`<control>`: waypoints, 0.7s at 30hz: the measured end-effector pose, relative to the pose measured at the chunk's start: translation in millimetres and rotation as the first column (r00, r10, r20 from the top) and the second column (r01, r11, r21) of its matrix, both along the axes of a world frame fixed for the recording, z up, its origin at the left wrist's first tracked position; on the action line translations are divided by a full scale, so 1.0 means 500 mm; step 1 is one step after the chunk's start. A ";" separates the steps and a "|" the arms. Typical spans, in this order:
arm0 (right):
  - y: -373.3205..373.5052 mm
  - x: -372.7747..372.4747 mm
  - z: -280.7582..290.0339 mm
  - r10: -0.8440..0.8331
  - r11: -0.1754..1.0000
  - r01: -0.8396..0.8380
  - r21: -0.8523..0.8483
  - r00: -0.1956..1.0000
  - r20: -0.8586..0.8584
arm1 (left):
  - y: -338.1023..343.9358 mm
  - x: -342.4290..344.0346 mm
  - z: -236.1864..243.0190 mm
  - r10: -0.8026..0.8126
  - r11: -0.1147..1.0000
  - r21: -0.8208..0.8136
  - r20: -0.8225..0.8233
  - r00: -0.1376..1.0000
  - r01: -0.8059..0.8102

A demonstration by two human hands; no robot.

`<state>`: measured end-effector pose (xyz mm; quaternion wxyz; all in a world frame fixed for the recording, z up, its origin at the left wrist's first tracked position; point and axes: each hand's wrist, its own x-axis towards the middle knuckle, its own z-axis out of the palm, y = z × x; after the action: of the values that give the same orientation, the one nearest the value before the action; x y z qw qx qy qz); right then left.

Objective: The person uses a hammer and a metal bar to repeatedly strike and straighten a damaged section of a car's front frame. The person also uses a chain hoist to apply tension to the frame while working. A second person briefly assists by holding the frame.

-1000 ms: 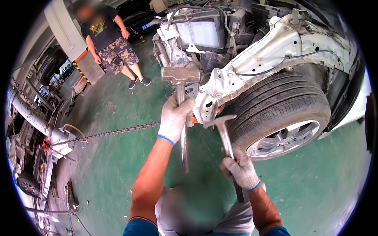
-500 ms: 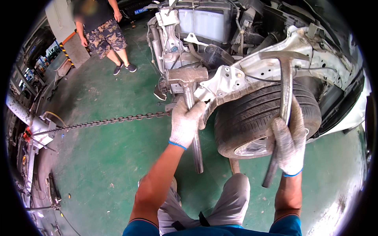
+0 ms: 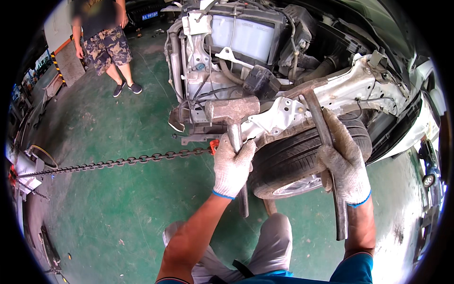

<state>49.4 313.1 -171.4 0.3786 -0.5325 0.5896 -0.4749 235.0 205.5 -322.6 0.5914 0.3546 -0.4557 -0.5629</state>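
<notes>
- At the lower edge, the person's grey trousers (image 3: 272,241) show a bent knee above the green floor (image 3: 137,203).
- Just beyond, the left grip (image 3: 231,168), in a white glove, is closed around the handle of the sledgehammer (image 3: 232,110), whose blocky head is uppermost, in front of the bare metal.
- To its right, the right grip (image 3: 347,165), gloved alike, is wrapped around the handle of the T-shaped hammer (image 3: 320,119); this leans left, its narrow head overlapping the white body rail (image 3: 279,113) in view. Whether it touches the metal I cannot tell.
- Half a second ago that hammer leaned the other way, its head well apart from the sledgehammer; now the two heads are nearer each other. The work looks to be at the stage of placing a tool rather than striking.
- Behind the grips, the tyre (image 3: 288,163) sits below the rail.
- Farther left, an orange hook (image 3: 214,146) is at the end of a chain (image 3: 156,156) that stretches across to a pale post (image 3: 28,163).
- Farthest back, a co-worker in camouflage shorts (image 3: 108,52) stands well apart, arms hanging.
</notes>
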 end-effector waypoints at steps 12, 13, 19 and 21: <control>-0.003 0.000 0.003 -0.025 0.998 0.025 -0.057 1.000 0.004 | -0.006 0.013 -0.012 0.049 0.998 -0.042 -0.080 0.996 -0.052; 0.000 0.001 0.008 -0.029 0.994 0.031 -0.104 0.999 0.016 | -0.004 0.016 -0.012 0.068 0.997 -0.017 -0.073 0.995 -0.070; -0.017 -0.038 0.054 -0.262 0.788 0.232 -0.570 0.965 0.029 | 0.004 0.021 -0.004 0.095 0.995 -0.010 -0.106 0.990 -0.096; -0.013 -0.010 -0.019 -0.073 0.943 0.045 -0.330 0.995 -0.074 | 0.001 0.019 -0.005 0.104 0.995 0.007 -0.119 0.987 -0.104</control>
<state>44.3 306.4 -181.0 0.2448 -0.5898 0.5336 -0.5545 244.6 205.8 -325.4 0.6459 0.3438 -0.4001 -0.5519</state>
